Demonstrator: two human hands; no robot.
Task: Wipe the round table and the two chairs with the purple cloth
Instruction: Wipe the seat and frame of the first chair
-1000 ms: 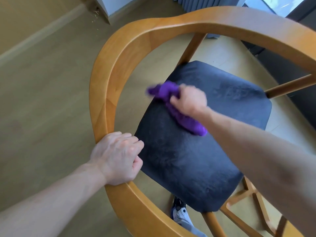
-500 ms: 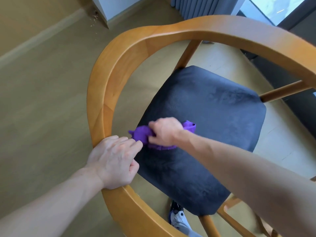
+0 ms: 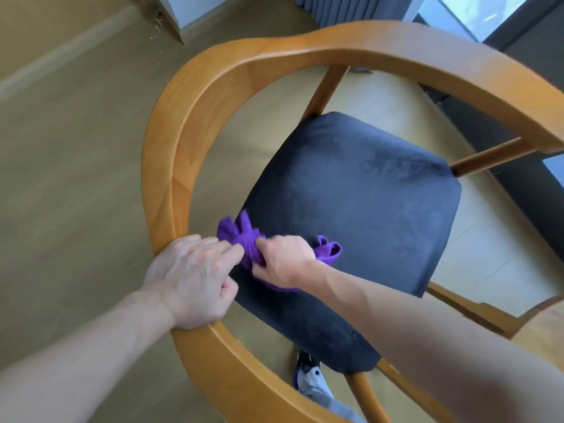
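Floor (image 3: 76,154): smooth pale wood-look boards, with a light skirting strip along the far left.
Chair frame (image 3: 189,117): one curved band of glossy honey-coloured wood that sweeps round as back and armrest, with visible joints and slim round spindles down to the seat.
Seat pad (image 3: 360,215): dark navy, velvety, a rounded square with faint rub marks in its nap.
Curtain (image 3: 335,7): grey-blue pleated folds at the top edge.
Left hand (image 3: 192,279): fingers curled over the wooden rail at the seat's near-left corner, gripping it.
Right hand (image 3: 282,259): closed around the cloth, pressing it onto the seat.
Purple cloth (image 3: 241,236): soft, bunched and crumpled, on the seat's left edge, bulging out either side of the fist.
Shoe (image 3: 311,380): grey-white toe on the floor beneath the seat.
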